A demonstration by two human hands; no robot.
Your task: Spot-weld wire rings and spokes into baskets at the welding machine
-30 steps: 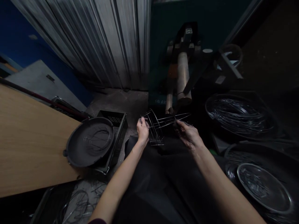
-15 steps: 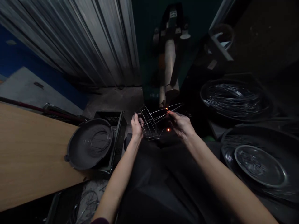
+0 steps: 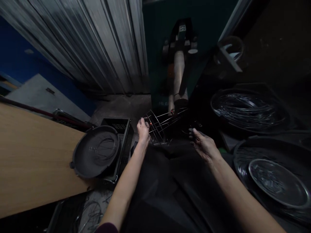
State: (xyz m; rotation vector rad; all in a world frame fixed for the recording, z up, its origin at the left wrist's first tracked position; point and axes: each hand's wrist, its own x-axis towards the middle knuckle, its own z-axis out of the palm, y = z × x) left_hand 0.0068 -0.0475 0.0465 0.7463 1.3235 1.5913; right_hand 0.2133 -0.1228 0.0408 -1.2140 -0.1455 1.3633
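My left hand (image 3: 143,129) is closed on the left side of a wire frame (image 3: 159,124), a basket-like piece of thin metal rods. Long rods of the frame reach right, to the tip of a welding machine's electrode arm (image 3: 179,74). A faint red glow shows at the lower electrode tip (image 3: 171,108), where a rod touches or lies very close. My right hand (image 3: 202,144) is apart from the frame, to its right, with dark-tipped fingers loosely bent and slightly parted. Nothing can be made out between them.
Right of me stand a round tray (image 3: 252,131) of wire pieces and a basin (image 3: 243,147) holding a smaller dish (image 3: 254,166) of short pieces. At left, a black basin (image 3: 84,161) with wire rings rests on a crate (image 3: 127,129) beside a wooden board (image 3: 36,161).
My right hand has left the rods by the electrode and moved right and down. The bright orange sparks have faded to a dim glow. My left hand keeps hold of the frame.
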